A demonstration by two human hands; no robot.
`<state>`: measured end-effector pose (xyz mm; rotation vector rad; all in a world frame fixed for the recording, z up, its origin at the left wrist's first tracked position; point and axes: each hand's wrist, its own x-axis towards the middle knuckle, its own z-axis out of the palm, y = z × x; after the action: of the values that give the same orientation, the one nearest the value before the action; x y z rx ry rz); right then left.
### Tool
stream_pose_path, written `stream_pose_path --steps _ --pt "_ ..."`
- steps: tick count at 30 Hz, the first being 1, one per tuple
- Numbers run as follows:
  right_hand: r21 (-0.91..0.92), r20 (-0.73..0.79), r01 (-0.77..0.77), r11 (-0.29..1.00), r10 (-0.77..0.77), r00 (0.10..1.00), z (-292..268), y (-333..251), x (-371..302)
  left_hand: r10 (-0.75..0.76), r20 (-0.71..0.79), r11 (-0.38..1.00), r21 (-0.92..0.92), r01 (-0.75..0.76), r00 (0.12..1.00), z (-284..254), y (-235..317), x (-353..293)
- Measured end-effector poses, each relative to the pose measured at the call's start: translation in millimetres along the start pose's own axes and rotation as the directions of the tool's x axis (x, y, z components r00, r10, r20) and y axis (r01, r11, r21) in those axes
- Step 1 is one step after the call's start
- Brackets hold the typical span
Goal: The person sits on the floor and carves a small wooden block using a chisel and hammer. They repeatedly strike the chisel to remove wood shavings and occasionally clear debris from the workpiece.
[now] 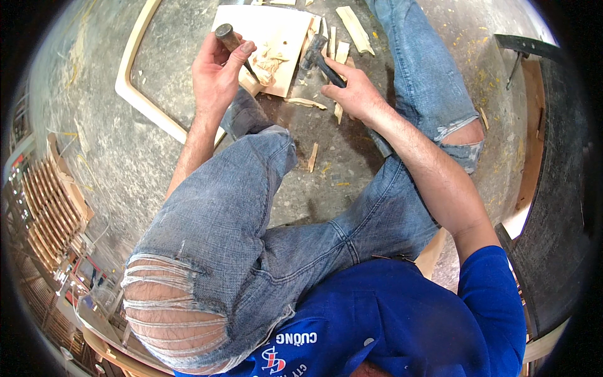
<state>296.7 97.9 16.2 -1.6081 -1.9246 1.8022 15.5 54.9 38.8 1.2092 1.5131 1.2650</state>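
Observation:
In my left hand (213, 78) is a chisel (227, 36), held tilted by its dark, round-ended handle. Its blade points down at a pale wooden board (291, 28), partly hidden behind my fingers. Curled wood shavings (271, 64) lie heaped on the board beside the blade. My right hand (357, 91) is closed round the black handle of a hammer (313, 51). The hammer's metal head hangs just right of the board, apart from the chisel. A small wood block (250, 83) sits at the board's near left corner, under my left hand.
A bent wooden frame piece (124, 78) lies on the concrete floor to the left. Wood offcuts (353, 30) are scattered right of the board. Stacked slatted wooden parts (55, 210) stand far left. My legs in torn jeans (207, 207) flank the work. A dark panel (559, 220) rises at right.

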Motion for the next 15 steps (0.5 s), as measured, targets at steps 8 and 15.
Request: stream_pose_path --steps 8,15 --pt "-0.053 0.021 -0.02 0.998 0.021 1.0 -1.2 -1.7 1.4 0.003 0.008 0.999 0.038 -0.003 1.0 0.7 0.7 -1.4" --pt "-0.062 0.029 -0.021 0.998 0.023 0.999 -0.8 -3.7 1.3 -0.005 0.004 0.998 0.061 0.005 1.0 -0.8 1.4 -2.5"
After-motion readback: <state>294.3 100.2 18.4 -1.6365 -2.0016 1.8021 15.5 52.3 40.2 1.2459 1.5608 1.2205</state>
